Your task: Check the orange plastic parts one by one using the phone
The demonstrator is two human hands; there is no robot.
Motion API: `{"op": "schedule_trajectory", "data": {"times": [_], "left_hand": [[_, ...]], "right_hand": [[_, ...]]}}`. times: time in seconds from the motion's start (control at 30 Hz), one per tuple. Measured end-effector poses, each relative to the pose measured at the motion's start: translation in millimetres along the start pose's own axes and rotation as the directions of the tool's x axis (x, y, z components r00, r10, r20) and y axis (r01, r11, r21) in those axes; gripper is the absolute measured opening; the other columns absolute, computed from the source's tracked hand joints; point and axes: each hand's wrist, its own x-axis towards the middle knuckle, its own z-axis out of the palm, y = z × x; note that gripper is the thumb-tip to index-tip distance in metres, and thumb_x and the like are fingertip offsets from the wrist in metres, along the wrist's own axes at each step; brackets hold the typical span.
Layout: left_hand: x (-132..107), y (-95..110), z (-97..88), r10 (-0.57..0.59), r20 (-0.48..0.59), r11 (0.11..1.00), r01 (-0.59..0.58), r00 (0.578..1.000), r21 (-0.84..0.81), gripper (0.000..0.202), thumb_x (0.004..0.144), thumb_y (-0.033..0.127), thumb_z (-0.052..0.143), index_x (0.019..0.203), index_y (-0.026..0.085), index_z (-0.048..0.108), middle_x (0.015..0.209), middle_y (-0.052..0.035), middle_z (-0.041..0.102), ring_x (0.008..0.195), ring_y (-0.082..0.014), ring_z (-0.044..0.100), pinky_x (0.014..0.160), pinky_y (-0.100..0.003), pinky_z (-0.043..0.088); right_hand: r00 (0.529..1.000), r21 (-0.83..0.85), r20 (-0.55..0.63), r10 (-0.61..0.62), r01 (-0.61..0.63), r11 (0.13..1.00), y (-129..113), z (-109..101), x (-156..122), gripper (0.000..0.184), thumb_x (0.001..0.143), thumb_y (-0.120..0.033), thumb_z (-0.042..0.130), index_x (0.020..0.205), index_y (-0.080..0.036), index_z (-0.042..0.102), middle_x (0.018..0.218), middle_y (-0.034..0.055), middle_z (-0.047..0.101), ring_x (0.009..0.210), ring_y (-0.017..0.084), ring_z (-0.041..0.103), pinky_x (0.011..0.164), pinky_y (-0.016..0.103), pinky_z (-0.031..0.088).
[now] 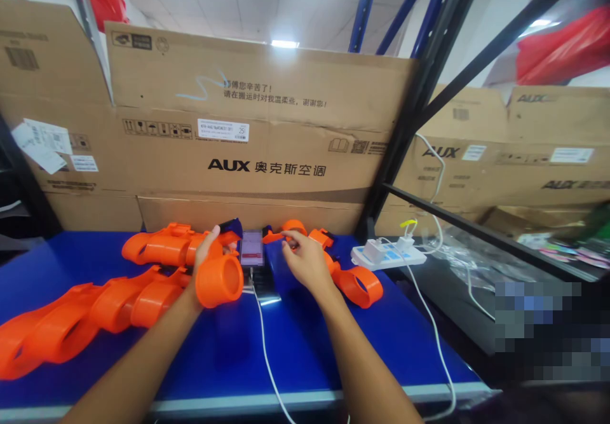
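Observation:
My left hand point(206, 260) is wrapped round an orange plastic tube piece point(220, 279), its round open end facing me, lifted just above the blue table point(295, 348). My right hand point(305, 257) rests with fingers curled on another orange ringed part point(355, 281) lying on the table right of centre. Between the hands a phone point(252, 248) stands propped with its screen lit, and a white cable point(267, 354) runs from it towards me.
A row of orange ringed parts point(90, 309) lies along the left of the table. A white power strip point(388, 255) with chargers sits at the right rear. Large cardboard boxes point(257, 131) wall the back. Dark rack posts point(405, 119) stand at the right.

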Motion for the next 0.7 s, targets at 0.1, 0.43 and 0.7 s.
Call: {"op": "schedule_trajectory", "data": {"times": [0.1, 0.43, 0.7], "left_hand": [[-3.1, 3.0, 2.5, 0.033, 0.019, 0.999, -0.033, 0.999, -0.007, 0.042, 0.091, 0.052, 0.066, 0.075, 0.014, 0.065, 0.054, -0.0057, 0.065, 0.045, -0.0191, 0.065, 0.049, -0.028, 0.055], [-5.0, -4.0, 5.7, 0.146, -0.042, 0.987, -0.143, 0.988, 0.077, 0.042, 0.087, 0.054, 0.071, 0.071, 0.016, 0.064, 0.05, -0.0021, 0.06, 0.04, -0.015, 0.058, 0.046, -0.026, 0.05], [-5.1, -2.8, 9.7, 0.106, -0.04, 0.991, -0.102, 0.994, 0.082, 0.044, 0.085, 0.057, 0.071, 0.071, 0.016, 0.062, 0.053, -0.0042, 0.063, 0.043, -0.0174, 0.06, 0.047, -0.028, 0.05]], "right_hand": [[0.993, 0.04, -0.121, -0.008, 0.013, 0.999, 3.0, -6.1, 2.4, 0.037, 0.094, -0.035, 0.056, 0.122, -0.021, 0.075, 0.104, 0.0076, 0.08, 0.086, 0.024, 0.073, 0.083, 0.035, 0.056], [0.993, -0.176, -0.081, -0.083, 0.068, 0.982, 6.1, -27.3, 5.8, 0.031, 0.094, -0.026, 0.058, 0.118, -0.025, 0.077, 0.1, 0.0082, 0.078, 0.091, 0.026, 0.07, 0.085, 0.036, 0.052], [0.931, 0.281, 0.342, -0.129, 0.03, 0.959, -18.0, -15.6, -7.8, 0.014, 0.088, -0.027, 0.062, 0.094, -0.021, 0.074, 0.068, -0.0002, 0.07, 0.057, 0.015, 0.061, 0.054, 0.025, 0.046]]}}
